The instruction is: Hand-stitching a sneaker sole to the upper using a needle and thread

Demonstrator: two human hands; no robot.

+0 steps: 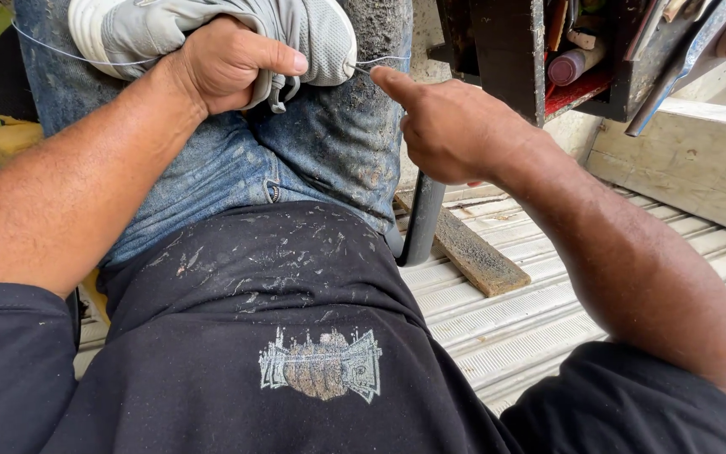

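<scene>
One grey mesh shoe (212, 29), white-soled, gripped

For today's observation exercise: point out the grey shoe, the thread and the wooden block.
grey shoe (321, 38), head view, mesh toe
thread (380, 60), head view, taut stretch by right fingertip
wooden block (472, 252), head view, top face

Single view, head-worn camera, tilted steeply down over wearer's own torso and lap. Very close: black shirt (296, 353) fills lower frame, jeans (296, 160) just beyond. Both forearms enter from bottom corners, left hand (224, 63) and right hand (447, 126) meeting near top centre at shoe (212, 29). Facing forward-down; ribbed floor (548, 311) at right, cluttered box (581, 59) clipped by top edge. No second view to compare.
</scene>
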